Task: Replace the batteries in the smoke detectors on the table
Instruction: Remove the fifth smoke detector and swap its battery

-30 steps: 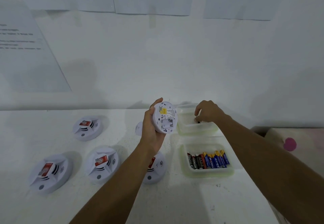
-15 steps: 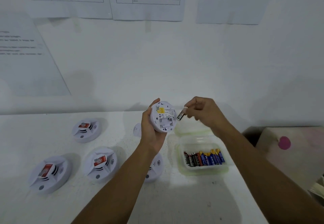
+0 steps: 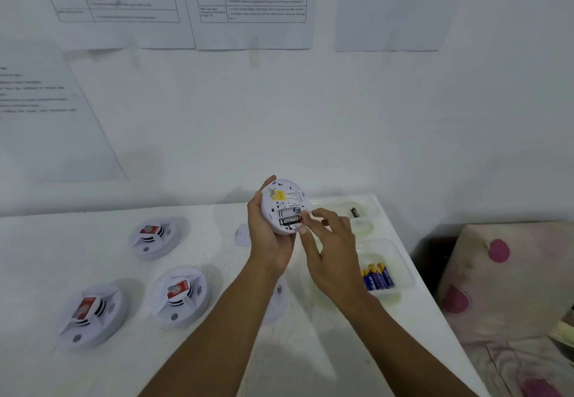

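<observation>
Your left hand [image 3: 267,241] grips the smoke detector [image 3: 284,199] by its rim, fingers curled behind it and thumb over the top edge. It is held clear of the table [image 3: 217,350] with its back turned toward you. A black battery [image 3: 290,220] lies crosswise in the open bay on that back. Your right hand [image 3: 330,254] reaches in from the right, fingers loosely spread and fairly straight. Its thumb tip [image 3: 303,229] and forefinger touch the battery's right end, pressing rather than pinching. Just left of your left hand a small white cover [image 3: 242,235] lies flat on the table. Just beyond your right hand sits a clear tub [image 3: 371,207] holding one dark spent battery [image 3: 355,212]. Beside your right wrist a second tub [image 3: 403,274] holds blue batteries [image 3: 377,277] in a row. Well to the left of the grip three more detectors [image 3: 180,295] rest face up, each with a red label. A fourth detector [image 3: 279,292] lies mostly hidden under your left forearm.
</observation>
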The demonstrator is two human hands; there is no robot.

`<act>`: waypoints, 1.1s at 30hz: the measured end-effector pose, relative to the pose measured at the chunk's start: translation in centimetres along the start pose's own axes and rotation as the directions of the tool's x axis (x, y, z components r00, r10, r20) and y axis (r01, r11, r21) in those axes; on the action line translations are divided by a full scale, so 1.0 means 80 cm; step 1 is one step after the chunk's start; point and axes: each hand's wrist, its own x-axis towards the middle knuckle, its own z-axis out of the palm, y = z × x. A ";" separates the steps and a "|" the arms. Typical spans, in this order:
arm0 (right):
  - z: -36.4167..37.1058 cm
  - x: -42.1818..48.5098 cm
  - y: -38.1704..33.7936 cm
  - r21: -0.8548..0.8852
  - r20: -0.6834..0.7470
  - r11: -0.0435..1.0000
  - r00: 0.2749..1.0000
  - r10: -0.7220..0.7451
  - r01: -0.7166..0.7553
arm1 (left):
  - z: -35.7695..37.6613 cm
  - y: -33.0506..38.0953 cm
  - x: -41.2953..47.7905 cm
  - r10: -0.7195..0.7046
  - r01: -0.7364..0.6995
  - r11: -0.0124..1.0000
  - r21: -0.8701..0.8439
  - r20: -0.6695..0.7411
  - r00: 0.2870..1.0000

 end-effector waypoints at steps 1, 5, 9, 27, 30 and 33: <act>-0.002 -0.001 0.002 -0.066 0.017 0.997 0.999 -0.029 0.030 | 0.000 0.001 0.001 0.006 -0.006 1.000 0.001 -0.006 1.000; -0.011 0.004 0.013 -0.237 0.078 0.953 0.981 -0.177 0.191 | -0.001 0.001 0.001 0.023 -0.023 0.999 0.039 -0.011 1.000; -0.036 0.045 0.032 0.055 0.263 0.987 0.951 -0.161 0.152 | -0.013 0.002 0.009 0.012 -0.010 0.997 0.078 -0.032 0.999; -0.028 0.167 0.139 -0.370 0.458 0.914 0.823 0.335 -0.166 | -0.040 0.012 0.039 0.012 -0.010 0.993 0.114 -0.015 1.000; -0.016 0.173 0.132 -0.384 0.507 0.904 0.775 0.377 -0.188 | -0.042 0.012 0.041 0.012 -0.009 0.994 0.111 -0.019 1.000; -0.008 0.182 0.122 -0.401 0.594 0.911 0.727 0.343 -0.102 | -0.044 0.015 0.041 0.011 -0.007 0.993 0.114 -0.030 1.000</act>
